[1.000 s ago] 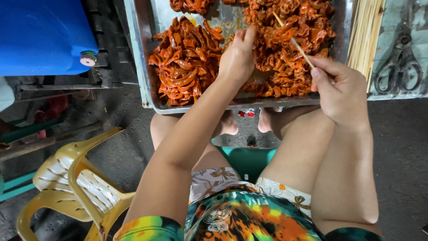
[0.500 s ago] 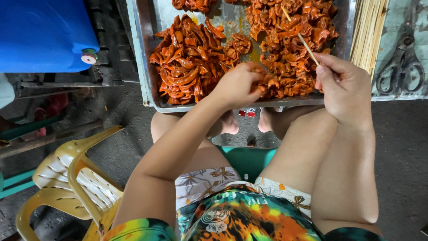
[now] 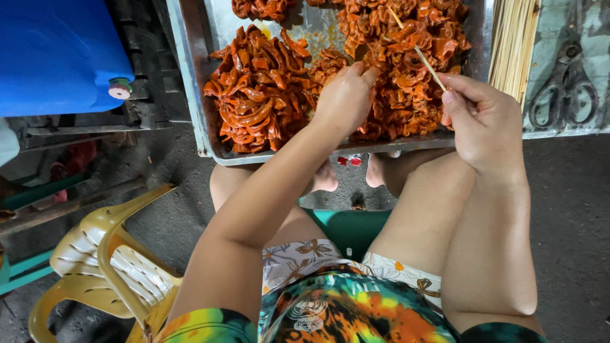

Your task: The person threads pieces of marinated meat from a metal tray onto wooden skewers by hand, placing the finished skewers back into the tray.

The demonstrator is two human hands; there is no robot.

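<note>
A metal tray (image 3: 190, 95) in front of me holds piles of orange-red marinated meat pieces (image 3: 257, 95). My left hand (image 3: 346, 98) lies on the meat near the tray's front edge, fingers curled onto a piece. My right hand (image 3: 483, 117) pinches a thin bamboo skewer (image 3: 419, 54) whose tip points up and left over the right pile. Whether any meat is threaded on the skewer is not clear.
A bundle of bare bamboo skewers (image 3: 515, 41) lies right of the tray, with dark scissors (image 3: 562, 79) beyond it. A blue plastic container (image 3: 57, 54) sits at upper left. Stacked yellow plastic chairs (image 3: 95, 267) stand at lower left. I sit on a green stool (image 3: 349, 228).
My left hand drew back from the far meat toward the tray's front edge, then settled on the pile there. My right hand with the skewer stayed nearly in place.
</note>
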